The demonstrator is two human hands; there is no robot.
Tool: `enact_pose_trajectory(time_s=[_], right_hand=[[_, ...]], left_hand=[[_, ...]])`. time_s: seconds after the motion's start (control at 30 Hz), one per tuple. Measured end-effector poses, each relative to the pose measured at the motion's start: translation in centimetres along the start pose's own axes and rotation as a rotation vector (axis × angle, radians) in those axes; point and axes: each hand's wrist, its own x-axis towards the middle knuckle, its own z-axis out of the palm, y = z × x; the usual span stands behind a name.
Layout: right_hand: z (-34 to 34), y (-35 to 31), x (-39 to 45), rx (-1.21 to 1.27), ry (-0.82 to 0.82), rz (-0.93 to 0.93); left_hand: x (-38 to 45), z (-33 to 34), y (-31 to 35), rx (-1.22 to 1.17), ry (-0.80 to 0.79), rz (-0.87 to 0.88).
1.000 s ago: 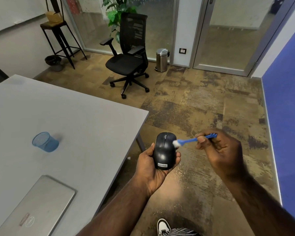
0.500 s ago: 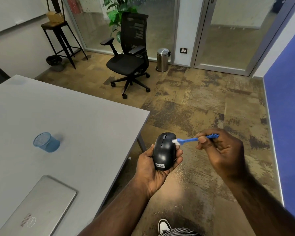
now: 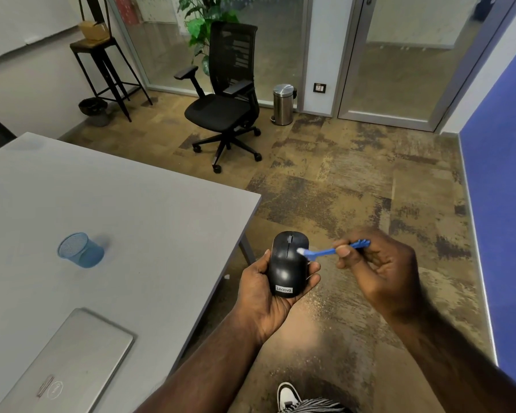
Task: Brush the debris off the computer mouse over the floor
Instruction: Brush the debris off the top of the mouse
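A closed silver laptop (image 3: 69, 365) is seen nearest on the grey table (image 3: 137, 204). Just right of the table's edge, over the carpeted floor (image 3: 355, 189), the black computer mouse (image 3: 288, 265) is cradled in the curled left hand (image 3: 262, 293). A small blue brush (image 3: 328, 251) is pinched by the right hand (image 3: 382, 269), its white tip laid on the mouse's top. Farther left, a blue mesh cup (image 3: 79, 250) is stood on the table; an office chair (image 3: 224, 99) is placed beyond.

Both my forearms are bare, no sleeves, watch or rings that I can see on the left hand (image 3: 261, 290) or the right hand (image 3: 382, 272). Down at the bottom edge I see a white shoe (image 3: 286, 396) with black trim, and beside it a black-and-white striped hem (image 3: 313, 406).
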Motion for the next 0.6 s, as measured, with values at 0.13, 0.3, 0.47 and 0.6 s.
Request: enact_pose_trajectory(time_s=[0.13,0.3,0.47,0.6], right_hand=[[0.4,-0.9,-0.6,0.002,-0.126,-0.074],[0.5,-0.5,-0.2,-0.095,0.03,-0.017],[0.3,-1.2,-0.3,-0.053,-0.13,-0.097],[0.8,-0.8,0.3,-0.107,-0.045,-0.082]], left_hand=[[0.0,0.1,-0.1,0.04,0.048,0.016],[-0.2,0.4,-0.2,0.077,0.044,-0.002],[-0.4,0.5,-0.5,0.142,0.05,0.022],[-0.7,0.8,-0.9,0.197,0.04,0.017]])
